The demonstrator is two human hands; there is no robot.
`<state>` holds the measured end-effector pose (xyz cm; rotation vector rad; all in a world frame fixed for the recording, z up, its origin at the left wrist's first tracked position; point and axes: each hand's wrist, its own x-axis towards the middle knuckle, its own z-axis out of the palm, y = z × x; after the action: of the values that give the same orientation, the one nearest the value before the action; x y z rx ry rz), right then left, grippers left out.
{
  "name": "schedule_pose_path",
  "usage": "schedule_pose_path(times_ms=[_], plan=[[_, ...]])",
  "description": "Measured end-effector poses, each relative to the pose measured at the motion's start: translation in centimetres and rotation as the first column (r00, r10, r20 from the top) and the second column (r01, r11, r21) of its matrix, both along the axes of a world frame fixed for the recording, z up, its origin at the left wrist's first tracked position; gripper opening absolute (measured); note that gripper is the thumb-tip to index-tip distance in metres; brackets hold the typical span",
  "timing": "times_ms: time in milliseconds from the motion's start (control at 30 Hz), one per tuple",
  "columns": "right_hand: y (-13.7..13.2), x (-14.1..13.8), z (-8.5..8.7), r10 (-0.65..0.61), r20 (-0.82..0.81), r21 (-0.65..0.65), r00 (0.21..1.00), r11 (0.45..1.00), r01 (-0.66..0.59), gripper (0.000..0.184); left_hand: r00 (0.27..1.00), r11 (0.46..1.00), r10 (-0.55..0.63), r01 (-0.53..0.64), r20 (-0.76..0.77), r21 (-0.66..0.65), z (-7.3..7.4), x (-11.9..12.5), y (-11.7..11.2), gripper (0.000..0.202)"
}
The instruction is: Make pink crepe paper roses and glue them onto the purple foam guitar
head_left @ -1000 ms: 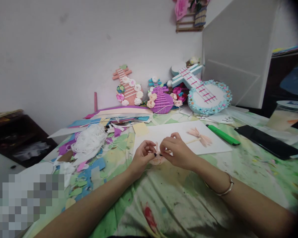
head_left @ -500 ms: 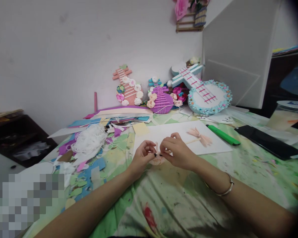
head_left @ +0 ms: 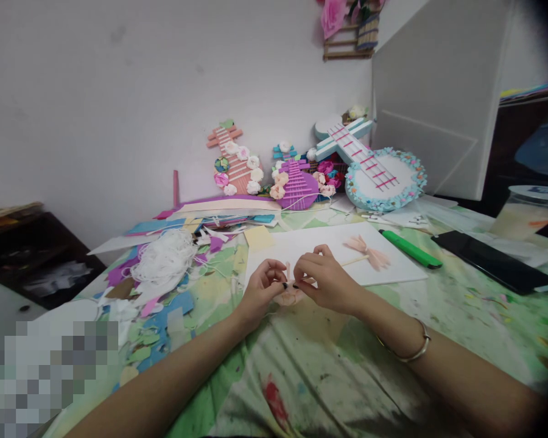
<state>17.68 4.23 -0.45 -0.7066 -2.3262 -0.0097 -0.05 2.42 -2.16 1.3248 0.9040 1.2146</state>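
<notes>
Both my hands work close together at the front edge of a white sheet [head_left: 283, 240]. Between them is a pale pink paper piece [head_left: 288, 297], with a narrow strip standing up from it. My left hand [head_left: 265, 286] pinches its left side between thumb and curled fingers. From the right, my right hand [head_left: 324, 277] pinches the same piece, fingertips bent down; the exact grip is partly hidden. Behind the right hand, a pink paper flower [head_left: 368, 250] on a thin pale stick lies on the sheet.
A green cutter [head_left: 411, 248] and a black phone [head_left: 493, 261] lie to the right. White string [head_left: 164, 258] and coloured paper scraps [head_left: 158, 331] cover the left. Against the wall stand a blue-rimmed paper instrument [head_left: 386, 179] and a purple one [head_left: 296, 185].
</notes>
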Motion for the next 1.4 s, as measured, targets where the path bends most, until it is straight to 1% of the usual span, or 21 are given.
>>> schedule_pose_path(times_ms=[267, 467, 667, 833, 967, 1100, 1233, 1333, 1400], plan=[[0.1, 0.0, -0.1, -0.007, 0.007, 0.006, 1.000, 1.000, 0.007, 0.009, 1.000, 1.000, 0.003, -0.003, 0.009, 0.001, -0.1, 0.0, 0.2, 0.030], [0.1, 0.0, -0.2, 0.002, 0.005, -0.005, 1.000, 1.000, -0.002, 0.009, 1.000, 1.000, 0.012, -0.012, -0.004, -0.001, 0.1, 0.1, 0.1, 0.029], [0.3, 0.0, -0.3, -0.001, -0.008, -0.007, 1.000, 1.000, 0.001, 0.009, 1.000, 1.000, -0.003, 0.003, 0.025, -0.003, -0.3, -0.1, 0.3, 0.029], [0.5, 0.3, -0.2, -0.002, 0.011, -0.049, 1.000, 0.999, 0.002, 0.008, 0.999, 1.000, -0.001, 0.002, 0.050, -0.026, -0.6, -0.2, 0.3, 0.027], [0.8, 0.7, 0.0, -0.009, 0.034, -0.085, 0.999, 0.996, 0.012, 0.011, 0.998, 1.000, 0.016, -0.016, 0.063, 0.000, -0.6, -0.2, 0.5, 0.022], [1.3, 1.3, 0.4, -0.051, 0.027, -0.126, 0.998, 0.991, 0.054, 0.012, 0.996, 0.999, 0.049, -0.050, 0.070, 0.014, -0.7, -0.3, 0.7, 0.021], [2.1, 2.4, 0.7, -0.099, 0.013, -0.164, 0.995, 0.981, 0.100, 0.019, 0.993, 0.996, 0.093, -0.092, 0.079, -0.013, -0.7, -0.4, 0.8, 0.022], [2.8, 3.4, 0.9, -0.144, -0.055, -0.197, 0.988, 0.972, 0.130, 0.024, 0.993, 0.995, 0.097, -0.096, 0.071, -0.023, -0.6, -0.4, 0.7, 0.024], [2.9, 3.8, 1.1, -0.199, -0.109, -0.223, 0.974, 0.960, 0.171, 0.023, 0.995, 0.996, 0.086, -0.086, 0.058, -0.010, -0.6, -0.3, 0.6, 0.024]])
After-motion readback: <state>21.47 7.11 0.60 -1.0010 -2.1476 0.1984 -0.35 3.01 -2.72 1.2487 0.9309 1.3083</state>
